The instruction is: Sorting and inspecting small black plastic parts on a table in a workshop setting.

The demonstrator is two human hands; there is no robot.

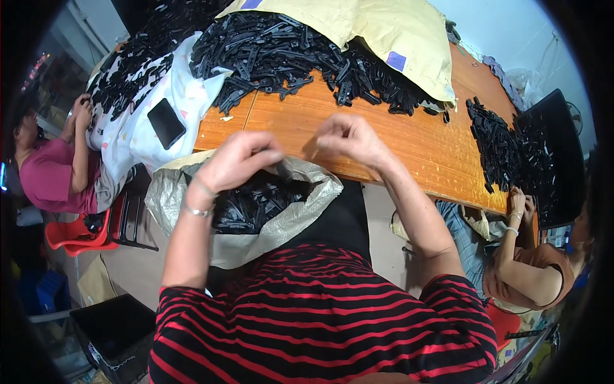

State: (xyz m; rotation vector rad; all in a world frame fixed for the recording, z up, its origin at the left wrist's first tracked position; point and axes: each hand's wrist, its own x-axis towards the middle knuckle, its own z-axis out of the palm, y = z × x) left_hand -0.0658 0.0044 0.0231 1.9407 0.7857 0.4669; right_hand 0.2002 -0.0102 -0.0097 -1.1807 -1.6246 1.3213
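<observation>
My left hand (240, 160), with a bracelet at the wrist, hovers over the mouth of a woven sack (249, 253) in my lap. Its thumb and fingers are pinched together; anything between them is too small or blurred to make out. Black plastic clip-like pieces (256, 205) fill the sack. Over the table's near edge, just right of the sack, my right hand (355, 141) is closed with curled fingers, and what it may hold is hidden. A large heap of similar black pieces (268, 48) lies beyond both hands on the wooden table (281, 121).
Yellowish sacks (396, 38) lie across the heap. At left, a phone (166, 123) rests on white plastic sheeting, near a person in a magenta top (54, 169). To the right, another person (537, 272) works beside a smaller pile (492, 144) and a black tray (556, 153).
</observation>
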